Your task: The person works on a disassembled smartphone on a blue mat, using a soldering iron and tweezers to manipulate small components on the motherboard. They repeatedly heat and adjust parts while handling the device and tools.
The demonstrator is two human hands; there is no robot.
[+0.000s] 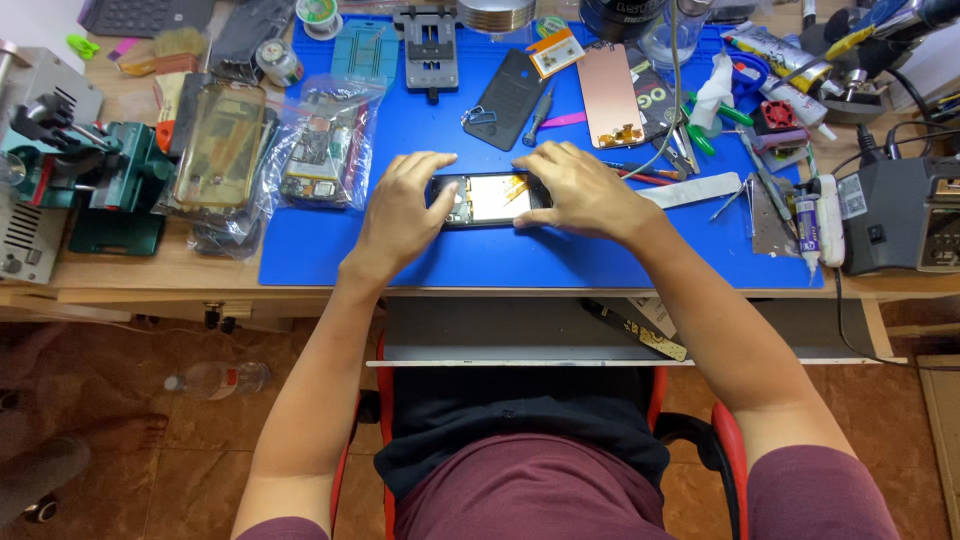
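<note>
— Phone (pixel 490 199), opened, lies flat on the blue mat (pixel 420 250); left hand (pixel 400 215) and right hand (pixel 580 190) pinch its ends, fingers curled.
— Probably light, stiff, fragile inside; grip the edges only.

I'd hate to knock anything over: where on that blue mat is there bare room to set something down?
Bare blue mat shows along its near edge: a patch left of the left hand, below the plastic bag, and a strip from the opened phone rightward under the right hand. The far edge and right side, around the tweezers, are crowded.
</note>
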